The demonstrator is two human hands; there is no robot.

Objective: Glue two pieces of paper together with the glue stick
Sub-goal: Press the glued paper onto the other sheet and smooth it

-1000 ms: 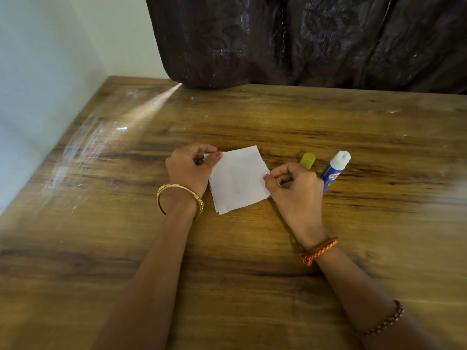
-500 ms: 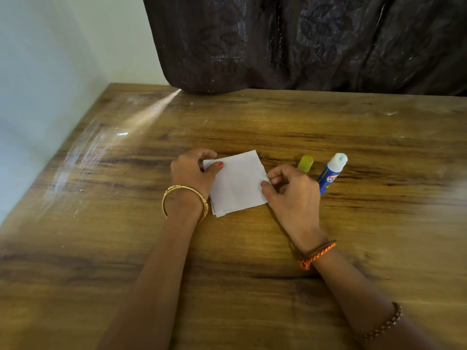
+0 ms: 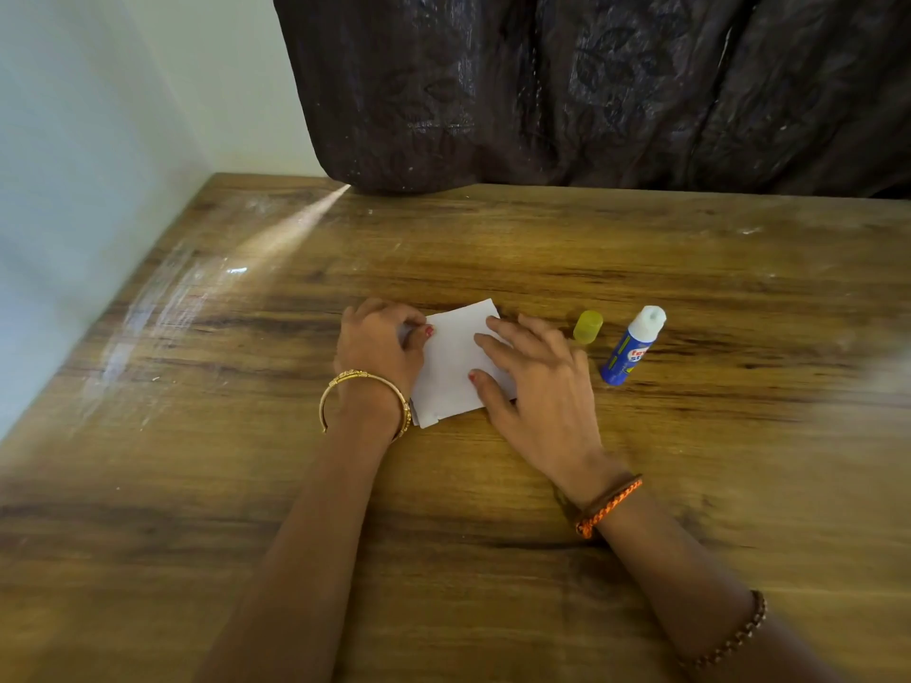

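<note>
The stacked white paper [image 3: 451, 367] lies flat on the wooden table [image 3: 641, 248], with a second sheet's edge peeking out at the corner nearest the person. The left hand [image 3: 377, 347] curls its fingers at the paper's left edge, thumb pressing on it; whether they pinch the sheets I cannot tell. The right hand [image 3: 537, 382] lies spread, fingers [image 3: 498, 347] open and flat on the paper's right part. Just right of the paper lie the yellow cap [image 3: 588, 326] and the uncapped glue stick [image 3: 632, 346], the cap nearer.

Risks, as I judge them: the two sheets look slightly offset, so pressing now could bond them misaligned. A sliding palm could shear the top sheet or wrinkle it. Left uncapped, the stick may dry or roll.
</note>
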